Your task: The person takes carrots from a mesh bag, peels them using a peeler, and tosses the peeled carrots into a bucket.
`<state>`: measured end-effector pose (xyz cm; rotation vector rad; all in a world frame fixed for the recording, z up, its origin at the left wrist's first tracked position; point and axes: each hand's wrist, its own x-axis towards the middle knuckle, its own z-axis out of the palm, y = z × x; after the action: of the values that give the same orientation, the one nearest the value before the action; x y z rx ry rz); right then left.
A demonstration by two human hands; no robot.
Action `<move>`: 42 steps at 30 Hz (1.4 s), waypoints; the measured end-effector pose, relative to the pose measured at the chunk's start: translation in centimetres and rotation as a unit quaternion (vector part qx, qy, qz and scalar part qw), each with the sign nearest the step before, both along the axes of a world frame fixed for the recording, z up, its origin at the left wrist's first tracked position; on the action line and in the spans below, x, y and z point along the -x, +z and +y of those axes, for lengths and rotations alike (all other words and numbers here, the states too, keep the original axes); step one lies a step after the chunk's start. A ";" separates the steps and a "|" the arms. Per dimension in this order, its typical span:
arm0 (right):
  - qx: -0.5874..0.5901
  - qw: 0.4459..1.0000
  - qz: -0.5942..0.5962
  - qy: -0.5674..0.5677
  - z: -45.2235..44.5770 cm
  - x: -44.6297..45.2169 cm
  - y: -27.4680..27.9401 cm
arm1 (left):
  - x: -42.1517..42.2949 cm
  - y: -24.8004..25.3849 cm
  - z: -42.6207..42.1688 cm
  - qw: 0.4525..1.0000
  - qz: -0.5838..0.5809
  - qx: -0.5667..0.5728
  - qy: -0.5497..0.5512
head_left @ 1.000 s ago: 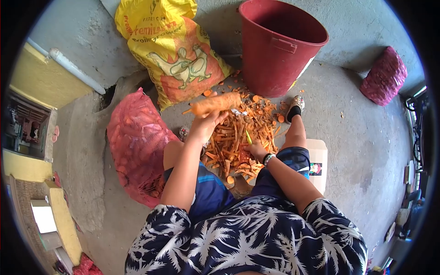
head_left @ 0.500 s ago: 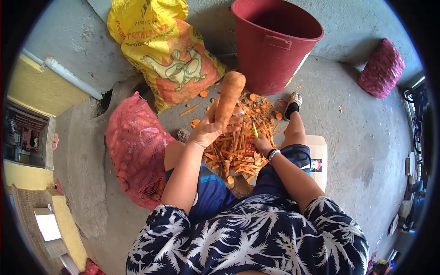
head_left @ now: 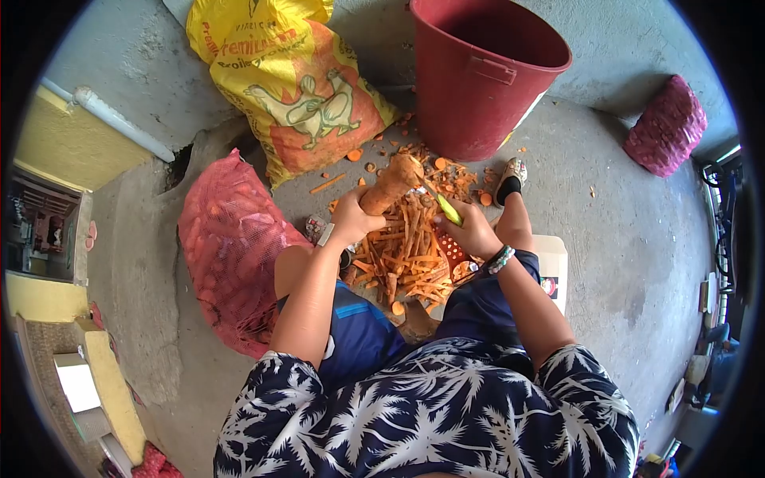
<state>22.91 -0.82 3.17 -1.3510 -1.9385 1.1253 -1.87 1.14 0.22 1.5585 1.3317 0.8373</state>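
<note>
You wear a dark navy shirt [head_left: 414, 418] printed all over with white palm trees, its short, loose sleeves [head_left: 267, 390] carrying the same pattern. Your shorts [head_left: 362, 319] are blue, with a brighter blue panel on the left leg. Your left hand [head_left: 357, 217] and right hand [head_left: 476, 233] are bare, and a bracelet [head_left: 501, 259] of pale and greenish beads circles your right wrist. Your right shoe [head_left: 515, 170] is pale and patterned, worn with a black sock [head_left: 508, 190].
</note>
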 end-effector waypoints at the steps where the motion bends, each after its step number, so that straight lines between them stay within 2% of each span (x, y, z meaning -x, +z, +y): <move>1: 0.024 0.999 0.025 -0.002 0.1 0.2 -0.3 | 0.1 0.1 0.0 1.000 0.022 -0.010 -0.009; 6: 0.035 0.999 -0.010 0.027 0.9 0.1 -0.6 | 0.5 0.1 -0.5 0.999 0.036 -0.009 -0.039; 8: 0.024 0.999 -0.014 0.042 1.3 0.0 -1.3 | 0.6 -0.7 -1.0 0.994 -0.046 0.046 -0.084; 9: 0.037 0.998 -0.015 0.042 1.7 0.1 -1.5 | 0.4 -0.4 -1.1 0.994 -0.047 0.047 -0.083; 11: 0.077 0.996 0.006 0.042 2.2 0.4 -1.4 | 0.1 0.5 -1.3 0.996 0.070 -0.023 -0.049; 12: 0.076 0.996 0.008 0.041 2.4 0.3 -1.7 | 0.2 0.7 -1.2 0.996 0.071 -0.023 -0.051; 14: 0.061 0.994 -0.041 0.078 3.0 0.1 -3.3 | 0.5 0.8 -1.1 0.985 0.157 -0.066 -0.021; 15: 0.032 0.995 -0.044 0.080 3.2 0.4 -3.4 | 1.0 0.7 -1.3 0.992 0.103 0.019 -0.075; 16: 0.033 0.995 -0.045 0.082 3.4 0.2 -3.2 | 1.1 0.5 -1.4 0.992 0.102 0.020 -0.073; 18: 0.043 0.991 0.000 0.130 4.1 0.1 -2.2 | 1.4 0.1 -1.8 0.964 -0.118 0.179 -0.161; 19: 0.050 0.988 -0.041 0.141 4.6 0.1 -2.3 | 1.6 -0.1 -1.8 0.985 -0.059 0.106 -0.124; 20: 0.050 0.988 -0.039 0.140 4.9 0.1 -2.6 | 1.8 -0.1 -1.8 0.985 -0.057 0.106 -0.125; 22: 0.040 0.981 -0.077 0.175 5.2 0.1 -2.6 | 1.7 1.0 -1.5 0.991 0.104 0.020 -0.076; 24: 0.054 0.980 -0.068 0.178 5.0 0.1 -2.0 | 2.2 1.0 -1.4 0.992 0.076 0.021 -0.096; 26: 0.089 0.970 -0.008 0.227 5.1 0.5 -1.4 | 3.2 0.0 -1.3 0.977 -0.042 0.110 -0.178; 28: 0.110 0.963 -0.022 0.243 6.1 0.8 -2.3 | 3.5 -0.3 -1.1 0.976 -0.078 0.101 -0.174; 30: 0.110 0.961 -0.151 0.206 7.1 1.3 -3.4 | 3.6 -0.2 -0.4 0.990 0.116 0.037 -0.073; 31: 0.152 0.956 -0.140 0.207 7.6 1.6 -4.7 | 3.7 -0.3 0.0 0.978 0.203 0.007 -0.047; 34: 0.165 0.964 -0.150 0.141 7.6 2.7 -7.3 | 3.2 -0.2 0.5 0.976 0.218 -0.001 0.009; 35: 0.145 0.968 -0.139 0.149 7.6 3.0 -8.0 | 3.6 -1.7 0.5 0.985 0.154 -0.081 -0.002; 36: 0.144 0.969 -0.136 0.147 7.3 3.0 -10.3 | 3.1 -1.8 0.1 0.984 0.157 -0.082 -0.003; 37: 0.064 0.933 -0.270 0.227 6.6 3.2 -13.5 | 2.5 -1.8 -0.4 0.999 -0.013 -0.042 -0.025; 38: -0.018 0.869 -0.396 0.296 5.8 3.4 -15.9 | 2.2 -1.6 -0.5 0.982 -0.181 0.001 -0.048; 39: 0.041 0.888 -0.387 0.245 5.0 3.2 -17.3 | 2.0 -1.1 -0.4 0.989 -0.147 -0.003 0.014; 40: 0.099 0.899 -0.379 0.197 4.1 2.6 -17.7 | 1.8 -1.0 -0.1 0.989 -0.150 -0.007 0.017; 42: 0.166 0.951 -0.262 0.022 1.6 1.3 -17.9 | 2.0 -1.0 0.0 0.991 -0.121 -0.044 0.036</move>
<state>21.57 0.74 -14.78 -1.9555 -2.2145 1.2466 -3.89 1.13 -0.78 1.4301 1.1929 1.1075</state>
